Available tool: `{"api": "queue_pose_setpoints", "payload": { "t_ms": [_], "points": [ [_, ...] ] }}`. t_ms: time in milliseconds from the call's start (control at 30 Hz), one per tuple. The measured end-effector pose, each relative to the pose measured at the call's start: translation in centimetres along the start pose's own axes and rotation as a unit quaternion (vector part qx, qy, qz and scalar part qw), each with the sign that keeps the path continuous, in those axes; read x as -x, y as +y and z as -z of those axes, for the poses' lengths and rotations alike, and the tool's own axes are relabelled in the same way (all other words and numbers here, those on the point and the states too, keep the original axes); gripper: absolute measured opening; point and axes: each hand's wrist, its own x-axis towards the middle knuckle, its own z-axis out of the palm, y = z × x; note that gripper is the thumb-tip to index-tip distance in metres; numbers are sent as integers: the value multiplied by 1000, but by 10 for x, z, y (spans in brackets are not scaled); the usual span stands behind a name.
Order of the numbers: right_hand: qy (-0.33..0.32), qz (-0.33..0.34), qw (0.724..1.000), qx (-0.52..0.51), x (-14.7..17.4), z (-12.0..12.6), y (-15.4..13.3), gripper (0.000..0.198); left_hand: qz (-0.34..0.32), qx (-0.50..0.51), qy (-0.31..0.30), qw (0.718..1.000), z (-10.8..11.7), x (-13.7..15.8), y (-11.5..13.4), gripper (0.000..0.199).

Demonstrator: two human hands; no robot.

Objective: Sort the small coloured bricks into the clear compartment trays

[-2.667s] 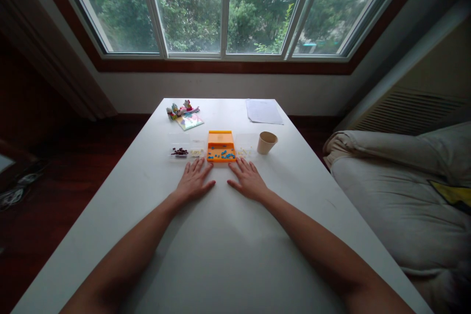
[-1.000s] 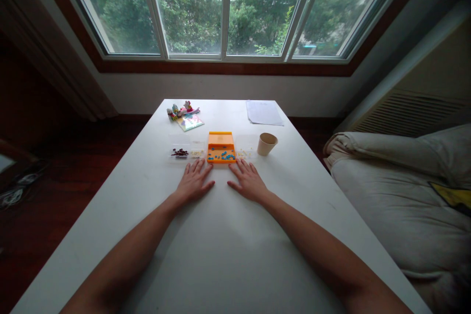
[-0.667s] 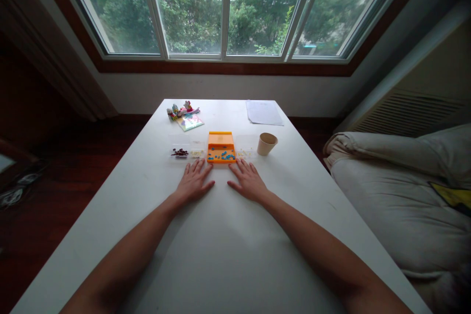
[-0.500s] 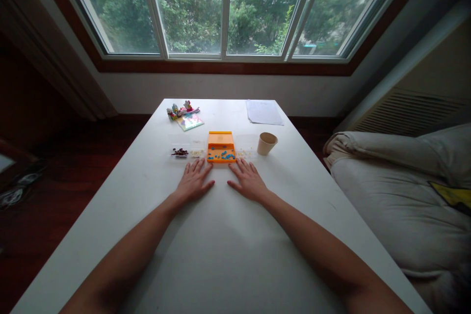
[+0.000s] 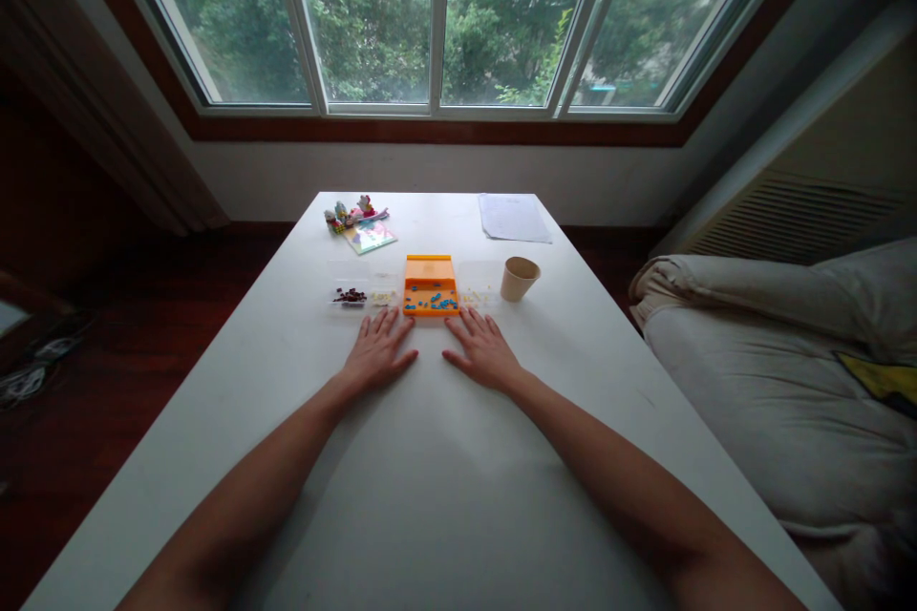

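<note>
My left hand lies flat on the white table with its fingers spread and nothing in it. Mirroring it, my right hand rests palm down, fingers apart, also holding nothing. Just beyond the fingertips, between the hands, stands an orange box with its lid raised and several small blue pieces inside. To its left is a clear tray with dark red-brown pieces and pale pieces. Another clear tray with small pale yellow bits is on the right, partly behind my right fingers.
A tan paper cup stands right of the trays. Sheets of paper lie at the far right of the table; small toy figures and a shiny card sit far left. A cushioned sofa borders the right side.
</note>
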Motion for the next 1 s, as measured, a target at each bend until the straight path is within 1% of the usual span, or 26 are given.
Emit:
{"api": "queue_pose_setpoints", "payload": {
  "t_ms": [200,367,667,800,1000],
  "points": [
    [-8,-2,1000,0,11,3,0,71,-3,1,2,1000,0,9,1,65],
    [-16,-1,1000,-4,20,5,2,69,0,4,-3,1000,5,14,4,64],
    [-27,3,1000,-10,14,4,4,68,9,17,-2,1000,10,16,3,62],
    [-18,-2,1000,-10,15,4,3,66,7,17,3,1000,9,16,4,62],
    [-10,11,1000,-13,18,3,4,66,7,19,4,1000,10,19,6,61]
  ]
}}
